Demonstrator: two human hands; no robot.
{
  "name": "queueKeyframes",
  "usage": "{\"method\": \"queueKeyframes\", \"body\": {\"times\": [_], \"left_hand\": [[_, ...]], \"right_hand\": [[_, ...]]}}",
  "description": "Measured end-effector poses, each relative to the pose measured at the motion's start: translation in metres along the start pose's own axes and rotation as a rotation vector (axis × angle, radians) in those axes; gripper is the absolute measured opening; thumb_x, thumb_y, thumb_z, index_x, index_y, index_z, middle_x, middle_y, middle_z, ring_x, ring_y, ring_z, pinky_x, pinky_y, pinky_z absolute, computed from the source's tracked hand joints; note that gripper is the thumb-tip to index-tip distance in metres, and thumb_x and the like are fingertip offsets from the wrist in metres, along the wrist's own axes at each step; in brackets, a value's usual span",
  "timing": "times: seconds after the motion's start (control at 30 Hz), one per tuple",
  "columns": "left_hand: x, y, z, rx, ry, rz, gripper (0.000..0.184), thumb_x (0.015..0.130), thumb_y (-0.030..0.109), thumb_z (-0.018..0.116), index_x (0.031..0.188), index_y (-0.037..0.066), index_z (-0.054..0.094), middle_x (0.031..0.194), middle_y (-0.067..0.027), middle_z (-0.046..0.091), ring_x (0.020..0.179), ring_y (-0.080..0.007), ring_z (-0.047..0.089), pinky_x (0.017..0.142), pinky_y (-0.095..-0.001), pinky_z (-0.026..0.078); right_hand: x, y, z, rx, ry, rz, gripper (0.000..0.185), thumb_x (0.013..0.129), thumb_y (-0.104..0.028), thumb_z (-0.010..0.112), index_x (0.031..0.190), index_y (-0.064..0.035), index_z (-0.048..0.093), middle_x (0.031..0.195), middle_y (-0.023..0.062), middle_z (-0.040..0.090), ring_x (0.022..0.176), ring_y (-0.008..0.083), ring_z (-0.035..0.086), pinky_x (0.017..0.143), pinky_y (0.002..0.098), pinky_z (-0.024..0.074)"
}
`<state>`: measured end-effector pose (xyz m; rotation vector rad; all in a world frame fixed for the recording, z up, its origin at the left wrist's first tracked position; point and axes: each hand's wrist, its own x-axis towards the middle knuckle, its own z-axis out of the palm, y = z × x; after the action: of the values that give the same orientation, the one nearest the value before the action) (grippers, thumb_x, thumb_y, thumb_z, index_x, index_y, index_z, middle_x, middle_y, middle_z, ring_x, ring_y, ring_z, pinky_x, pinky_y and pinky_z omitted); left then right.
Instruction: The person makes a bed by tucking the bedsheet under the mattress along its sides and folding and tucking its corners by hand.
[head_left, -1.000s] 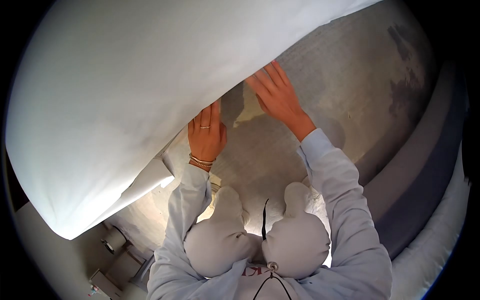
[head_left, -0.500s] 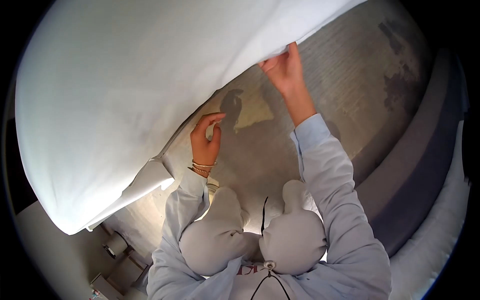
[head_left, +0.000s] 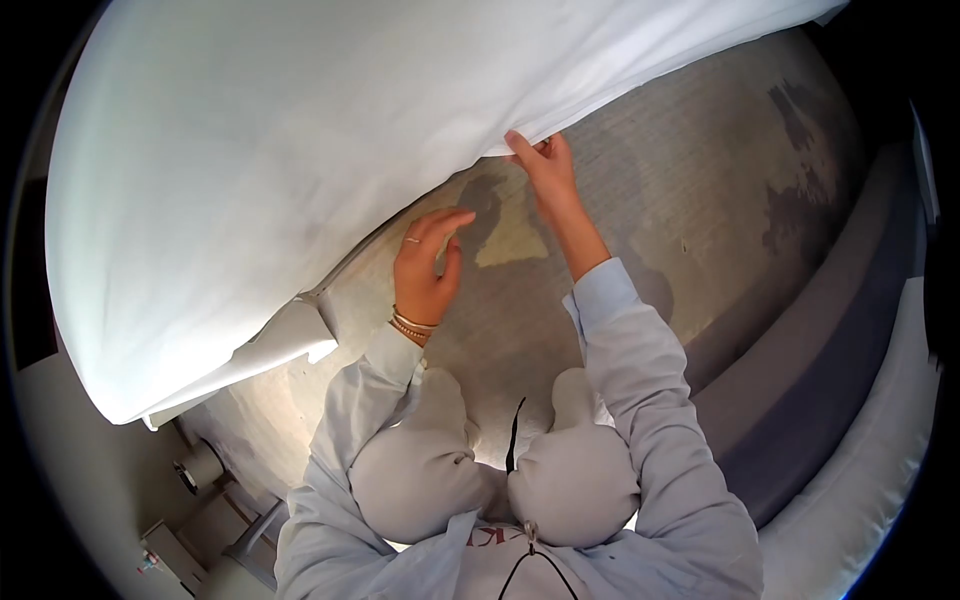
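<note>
A white bed sheet (head_left: 270,180) covers the large mattress that fills the upper left, and its edge hangs along the side. My right hand (head_left: 548,170) pinches the sheet's lower edge between thumb and fingers. Nearer to me, my left hand (head_left: 427,265) is raised beside the mattress side, thumb and fingers apart in a curve, with nothing in it. A ring and bracelets (head_left: 412,326) show on that hand and wrist. Toward the left corner, a folded flap of sheet (head_left: 290,335) hangs loose.
My bent knees (head_left: 572,485) are below, over the grey-brown floor (head_left: 650,190). Along the right runs a dark grey upholstered edge (head_left: 810,390) with pale bedding (head_left: 860,500) by it. A white cylindrical object (head_left: 200,466) and furniture stand at the lower left.
My right hand has come down and slightly left, drawing the sheet's edge with it. The left hand has shifted a little right and up, still apart from the sheet. The view has tilted slightly.
</note>
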<state>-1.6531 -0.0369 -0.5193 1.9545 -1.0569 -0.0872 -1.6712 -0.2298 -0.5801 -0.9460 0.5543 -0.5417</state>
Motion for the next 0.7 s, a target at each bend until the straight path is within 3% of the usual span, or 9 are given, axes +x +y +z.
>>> {"method": "queueKeyframes", "body": {"times": [0.13,0.23,0.4,0.5,0.6,0.7], "left_hand": [[0.009,0.002,-0.002,0.322,-0.015,0.245,0.053,0.073,-0.007,0.052,0.125,0.001,0.050,0.122,-0.0152,0.053,0.112,-0.0333,0.050,0.093,-0.0404,0.040],[0.004,-0.006,0.002,0.525,-0.063,0.255,0.060,0.072,-0.004,0.053,0.131,-0.005,0.041,0.129,-0.0189,0.046,0.116,-0.0361,0.045,0.095,-0.0437,0.038],[0.003,-0.019,-0.001,0.601,-0.100,0.278,0.062,0.071,-0.002,0.054,0.131,-0.006,0.039,0.130,-0.0213,0.043,0.117,-0.0370,0.043,0.096,-0.0463,0.036],[0.001,-0.018,0.000,0.591,-0.118,0.265,0.063,0.071,-0.001,0.053,0.132,-0.006,0.039,0.132,-0.0203,0.042,0.119,-0.0359,0.042,0.096,-0.0465,0.036],[0.001,-0.015,-0.001,0.583,-0.140,0.275,0.063,0.071,-0.001,0.053,0.132,-0.004,0.039,0.135,-0.0184,0.040,0.122,-0.0343,0.041,0.099,-0.0465,0.034],[-0.005,-0.015,-0.002,0.618,-0.155,0.270,0.063,0.071,0.000,0.052,0.133,-0.002,0.039,0.138,-0.0164,0.038,0.125,-0.0329,0.039,0.101,-0.0468,0.031]], "right_hand": [[0.012,0.001,0.004,-0.094,0.037,-0.073,0.031,0.082,-0.008,0.065,0.108,0.0023,0.052,0.097,0.0075,0.063,0.080,0.0131,0.061,0.067,0.0265,0.0509],[0.022,0.009,0.003,-0.107,0.048,-0.133,0.031,0.081,-0.006,0.065,0.106,0.0055,0.051,0.091,0.0098,0.064,0.072,0.0138,0.062,0.060,0.0256,0.0515],[0.016,0.008,-0.001,-0.155,0.057,-0.109,0.030,0.081,-0.006,0.065,0.105,0.0058,0.051,0.089,0.0100,0.064,0.068,0.0139,0.061,0.057,0.0253,0.0514],[0.000,0.005,-0.005,-0.038,0.090,-0.061,0.031,0.080,-0.006,0.066,0.105,0.0053,0.051,0.089,0.0101,0.064,0.069,0.0139,0.061,0.059,0.0252,0.0518],[-0.017,-0.002,-0.016,-0.027,0.096,0.082,0.032,0.080,-0.008,0.066,0.106,0.0037,0.051,0.098,0.0110,0.062,0.081,0.0150,0.061,0.069,0.0272,0.0524],[-0.030,-0.007,-0.012,0.232,0.087,0.137,0.030,0.084,-0.010,0.062,0.109,0.0024,0.050,0.107,0.0111,0.058,0.094,0.0157,0.058,0.080,0.0303,0.0506]]}}
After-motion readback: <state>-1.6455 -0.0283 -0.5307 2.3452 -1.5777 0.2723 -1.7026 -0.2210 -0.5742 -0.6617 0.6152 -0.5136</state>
